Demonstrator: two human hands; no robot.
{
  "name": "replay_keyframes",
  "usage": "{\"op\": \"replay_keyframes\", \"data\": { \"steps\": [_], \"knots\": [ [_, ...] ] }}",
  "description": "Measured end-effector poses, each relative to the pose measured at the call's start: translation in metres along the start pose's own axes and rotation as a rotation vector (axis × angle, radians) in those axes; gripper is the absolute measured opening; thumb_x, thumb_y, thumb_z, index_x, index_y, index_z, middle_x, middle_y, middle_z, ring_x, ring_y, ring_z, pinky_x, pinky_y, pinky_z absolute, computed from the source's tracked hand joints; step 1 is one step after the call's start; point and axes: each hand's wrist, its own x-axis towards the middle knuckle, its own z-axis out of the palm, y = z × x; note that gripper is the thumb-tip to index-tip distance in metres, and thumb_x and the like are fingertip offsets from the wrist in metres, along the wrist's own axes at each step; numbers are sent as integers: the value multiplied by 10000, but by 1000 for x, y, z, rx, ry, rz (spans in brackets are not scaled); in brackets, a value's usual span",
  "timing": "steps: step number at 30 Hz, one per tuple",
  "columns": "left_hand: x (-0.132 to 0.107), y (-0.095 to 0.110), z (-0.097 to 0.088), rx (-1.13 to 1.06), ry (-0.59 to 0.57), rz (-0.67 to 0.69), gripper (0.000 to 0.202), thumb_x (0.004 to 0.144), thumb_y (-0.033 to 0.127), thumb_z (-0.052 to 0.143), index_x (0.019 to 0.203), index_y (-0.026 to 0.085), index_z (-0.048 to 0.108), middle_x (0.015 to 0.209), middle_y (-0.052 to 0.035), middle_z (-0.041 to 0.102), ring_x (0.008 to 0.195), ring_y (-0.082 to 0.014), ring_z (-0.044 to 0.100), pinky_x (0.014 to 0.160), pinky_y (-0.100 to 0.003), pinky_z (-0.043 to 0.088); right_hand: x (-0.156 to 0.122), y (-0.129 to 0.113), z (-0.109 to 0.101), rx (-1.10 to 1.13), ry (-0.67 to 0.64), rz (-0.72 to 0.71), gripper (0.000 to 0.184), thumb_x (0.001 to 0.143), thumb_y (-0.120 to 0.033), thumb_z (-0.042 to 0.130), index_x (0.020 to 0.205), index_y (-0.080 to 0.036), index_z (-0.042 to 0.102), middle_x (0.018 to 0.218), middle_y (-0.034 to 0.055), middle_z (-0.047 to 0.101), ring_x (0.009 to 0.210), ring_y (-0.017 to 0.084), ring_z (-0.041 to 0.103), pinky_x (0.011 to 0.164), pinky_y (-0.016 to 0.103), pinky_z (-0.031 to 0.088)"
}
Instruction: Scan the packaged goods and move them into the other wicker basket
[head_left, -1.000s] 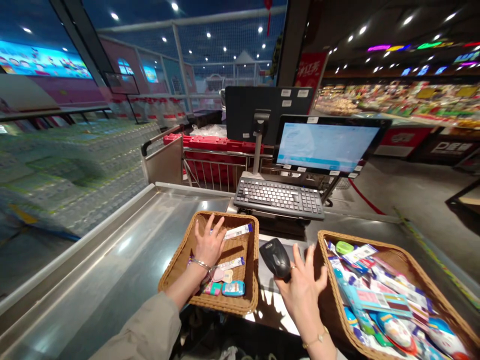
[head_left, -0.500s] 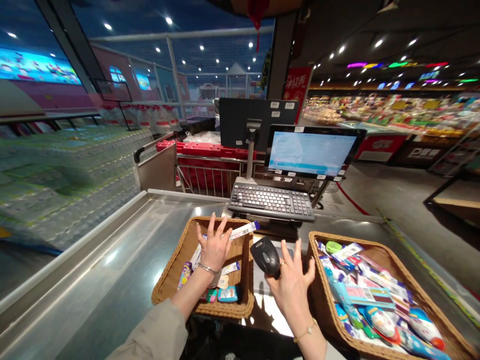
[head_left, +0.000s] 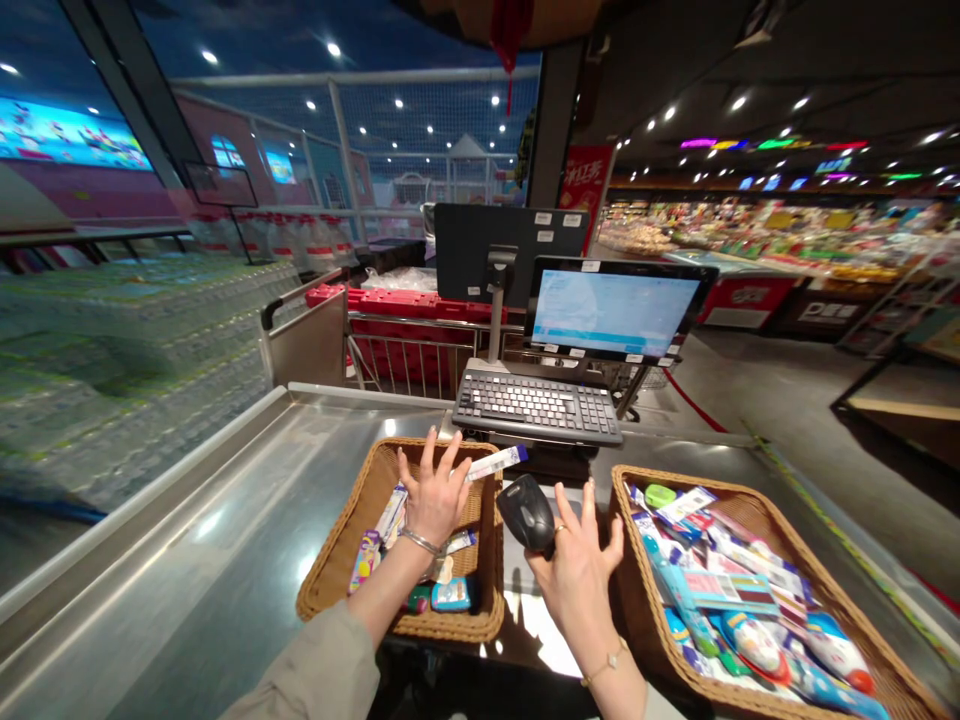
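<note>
My left hand (head_left: 431,497) hovers over the left wicker basket (head_left: 330,590) with its fingers spread and nothing in them. A white packaged stick (head_left: 495,462) lies on the basket's far rim just past my fingertips. Small packets (head_left: 450,594) lie in the basket under my wrist. My right hand (head_left: 581,568) is between the two baskets, fingers fanned out. A black handheld barcode scanner (head_left: 527,510) sits right against its thumb side; the thumb is hidden. The right wicker basket (head_left: 817,580) is full of several toothbrush packs and other packaged goods (head_left: 720,590).
I stand at a steel checkout counter (head_left: 225,520). Behind the baskets are a keyboard (head_left: 536,405), a lit touch screen (head_left: 615,312) and a customer display's back (head_left: 510,245). Red shopping baskets (head_left: 405,300) sit behind a rail. Stacked bottled water (head_left: 127,350) fills the left.
The view has shifted slightly right and down. My left hand has moved toward the basket's far rim, uncovering packets below. My right hand stays spread beside the scanner.
</note>
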Motion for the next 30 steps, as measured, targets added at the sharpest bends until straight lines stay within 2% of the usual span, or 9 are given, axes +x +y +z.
{"op": "replay_keyframes", "data": {
  "steps": [5,9,14,23,30],
  "knots": [
    [2,1,2,-3,6,14,290,893,359,517,1149,330,650,1507,13,380,1448,-362,141,1092,-693,-114,1,1,1,6,18,9,314,702,-200,519,975,-227,672,1348,72,561,1402,339,252,1063,625,98],
    [5,4,4,-21,-2,7,286,892,359,519,1145,332,651,1504,15,387,1447,-361,142,1090,-693,-116,0,3,2,6,30,15,343,699,-193,522,1007,-239,664,1346,49,565,1402,331,258,1065,617,107],
    [11,13,3,-45,-10,26,300,880,351,541,1159,330,649,1500,-7,396,1444,-377,142,1082,-710,-92,-1,11,-2,-23,37,32,278,732,-213,524,963,-231,677,1368,53,543,1410,353,230,1054,636,115],
    [28,42,6,-53,35,130,278,883,368,538,1127,314,661,1497,-5,401,1439,-374,164,1094,-693,-87,-5,34,-20,-148,56,156,401,729,-195,551,1116,-232,651,1462,73,433,1444,353,105,1069,622,127],
    [43,75,13,-103,147,239,242,849,367,602,1075,323,675,1472,9,440,1434,-354,201,1114,-669,-46,-15,57,-30,-216,56,250,477,779,-210,515,1253,-223,569,1487,99,392,1449,348,46,1054,608,155]
  ]
}}
